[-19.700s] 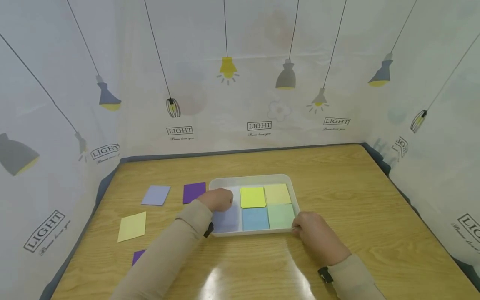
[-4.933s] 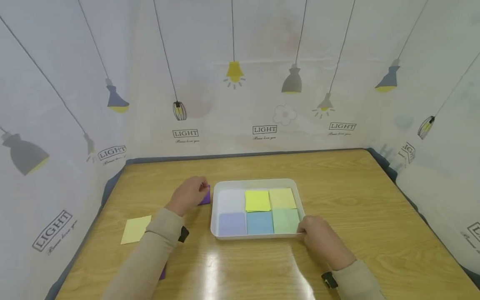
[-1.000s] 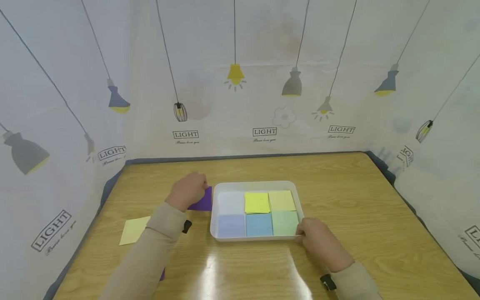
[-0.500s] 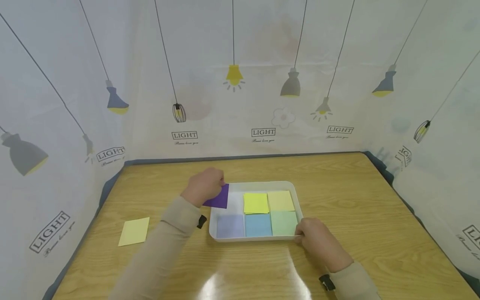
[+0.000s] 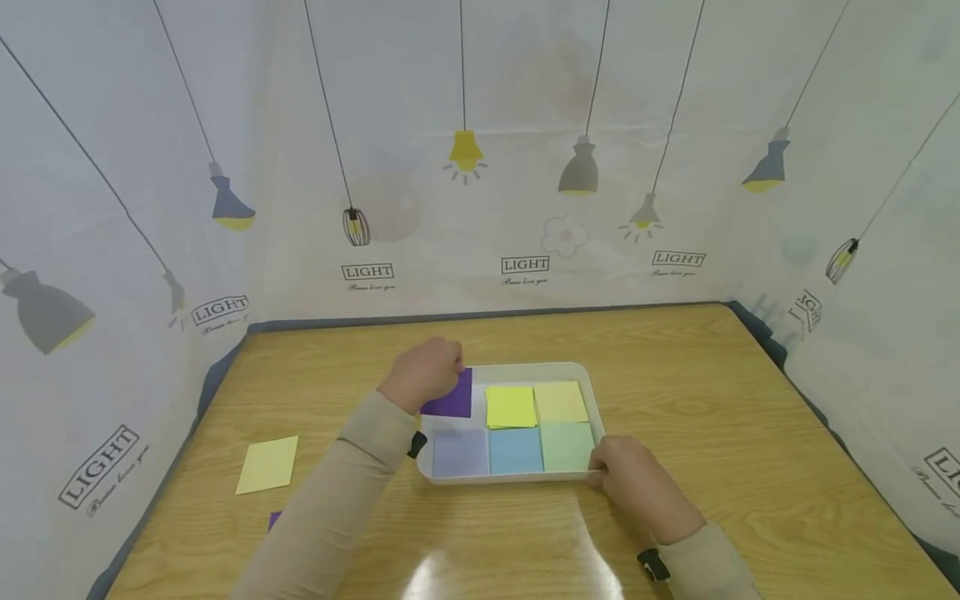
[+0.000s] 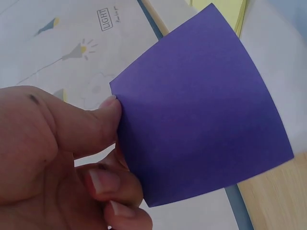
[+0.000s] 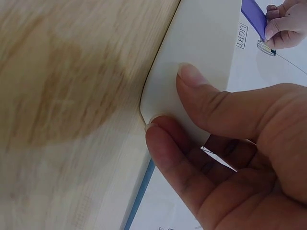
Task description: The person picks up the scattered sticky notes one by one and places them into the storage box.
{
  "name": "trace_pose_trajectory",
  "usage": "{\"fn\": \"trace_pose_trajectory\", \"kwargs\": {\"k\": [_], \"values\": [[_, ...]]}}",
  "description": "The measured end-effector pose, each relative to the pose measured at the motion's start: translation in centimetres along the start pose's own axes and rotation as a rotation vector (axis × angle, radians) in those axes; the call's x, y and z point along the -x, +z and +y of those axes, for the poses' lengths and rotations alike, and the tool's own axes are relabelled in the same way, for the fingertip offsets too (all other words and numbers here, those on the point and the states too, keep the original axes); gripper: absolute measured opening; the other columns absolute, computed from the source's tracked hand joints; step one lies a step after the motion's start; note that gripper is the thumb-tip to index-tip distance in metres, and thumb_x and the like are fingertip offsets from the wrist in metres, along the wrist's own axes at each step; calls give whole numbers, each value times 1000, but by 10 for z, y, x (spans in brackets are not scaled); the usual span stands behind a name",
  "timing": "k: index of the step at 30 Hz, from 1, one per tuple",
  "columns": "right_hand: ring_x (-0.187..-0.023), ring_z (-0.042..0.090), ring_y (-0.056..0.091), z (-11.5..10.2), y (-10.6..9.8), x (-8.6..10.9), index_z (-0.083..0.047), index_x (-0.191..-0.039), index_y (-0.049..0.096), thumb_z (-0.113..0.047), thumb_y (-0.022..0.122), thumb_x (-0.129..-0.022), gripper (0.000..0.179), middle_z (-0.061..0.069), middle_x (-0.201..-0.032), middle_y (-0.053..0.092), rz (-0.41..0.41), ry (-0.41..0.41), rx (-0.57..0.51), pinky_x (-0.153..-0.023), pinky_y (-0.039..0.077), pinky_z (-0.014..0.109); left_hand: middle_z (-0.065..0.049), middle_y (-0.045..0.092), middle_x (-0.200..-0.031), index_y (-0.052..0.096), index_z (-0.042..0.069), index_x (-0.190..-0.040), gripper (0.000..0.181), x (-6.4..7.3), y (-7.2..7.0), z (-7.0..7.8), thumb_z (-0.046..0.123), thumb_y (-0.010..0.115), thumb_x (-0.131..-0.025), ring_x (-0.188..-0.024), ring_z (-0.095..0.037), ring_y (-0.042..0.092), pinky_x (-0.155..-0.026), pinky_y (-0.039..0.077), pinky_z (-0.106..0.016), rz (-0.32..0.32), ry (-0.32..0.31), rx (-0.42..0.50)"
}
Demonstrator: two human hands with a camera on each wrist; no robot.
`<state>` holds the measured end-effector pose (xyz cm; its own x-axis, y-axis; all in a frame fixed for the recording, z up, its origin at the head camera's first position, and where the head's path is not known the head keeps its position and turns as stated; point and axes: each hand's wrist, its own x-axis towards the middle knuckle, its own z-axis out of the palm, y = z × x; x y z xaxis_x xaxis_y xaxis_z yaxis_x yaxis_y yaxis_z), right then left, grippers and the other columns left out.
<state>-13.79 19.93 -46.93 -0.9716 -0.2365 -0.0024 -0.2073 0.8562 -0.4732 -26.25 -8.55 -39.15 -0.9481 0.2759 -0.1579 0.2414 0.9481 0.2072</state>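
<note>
Between thumb and fingers, my left hand (image 5: 423, 373) pinches a purple square of paper (image 6: 201, 110) by one edge. The paper hangs over the back left part of a white tray (image 5: 517, 478). My right hand (image 5: 637, 483) grips the tray's front right corner, thumb on the outer wall in the right wrist view. In the tray lie paper squares: a lilac one (image 5: 460, 453) front left, a blue one (image 5: 516, 451) front middle, a green one (image 5: 567, 447) front right, bright yellow ones (image 5: 512, 407) back middle, and a pale yellow one (image 5: 561, 402) back right.
On the wooden table (image 5: 675, 383) left of the tray lies a pale yellow square (image 5: 267, 465). Nearer, another purple piece (image 5: 274, 519) shows mostly hidden behind the left sleeve. A white curtain (image 5: 420, 225) printed with lamps surrounds the table's back and sides.
My left hand has carried the purple square rightward from the table beside the tray to over its back left part. My right hand keeps its grip on the corner.
</note>
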Motion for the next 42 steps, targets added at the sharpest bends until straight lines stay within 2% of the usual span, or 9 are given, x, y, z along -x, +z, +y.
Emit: {"fn": "trace_pose_trajectory", "kwargs": {"k": [14, 22, 27, 36, 42], "values": [[-68, 9, 56, -1, 1, -1, -11, -69, 72, -3, 80, -80, 16, -4, -72, 64, -14, 39, 6, -65, 53, 28, -1, 64, -94, 67, 13, -101, 16, -9, 10, 1, 22, 55, -104, -82, -18, 57, -70, 50, -37, -11, 35, 15], [-69, 9, 57, 0, 3, -2, -11, -70, 72, -3, 81, -79, 15, -3, -73, 66, -13, 49, 13, -67, 54, 30, -1, 62, -89, 64, 14, -94, 17, -17, 23, 0, 22, 53, -104, -79, -18, 56, -67, 46, -36, -41, 8, 32], [-69, 9, 57, 0, 3, -2, -11, -70, 72, -3, 81, -78, 15, -3, -72, 65, -3, 45, 18, -67, 54, 30, -3, 64, -91, 65, 12, -98, 17, -22, 30, 1, 22, 53, -104, -79, -19, 56, -68, 49, -36, -43, -5, 42], [-68, 9, 56, 0, 3, -2, -11, -69, 71, -2, 81, -78, 16, -3, -72, 64, -3, 45, 18, -66, 53, 30, -6, 68, -99, 66, 8, -112, 21, -27, 40, 1, 20, 52, -104, -83, -19, 60, -72, 54, -35, -86, -60, 73], [-67, 9, 56, 0, 3, -2, -12, -68, 71, -2, 81, -77, 17, -4, -70, 64, 4, 41, 27, -66, 53, 31, -7, 68, -99, 67, 6, -110, 21, -28, 42, 0, 19, 52, -103, -84, -20, 60, -73, 54, -35, -82, -54, 102]]}}
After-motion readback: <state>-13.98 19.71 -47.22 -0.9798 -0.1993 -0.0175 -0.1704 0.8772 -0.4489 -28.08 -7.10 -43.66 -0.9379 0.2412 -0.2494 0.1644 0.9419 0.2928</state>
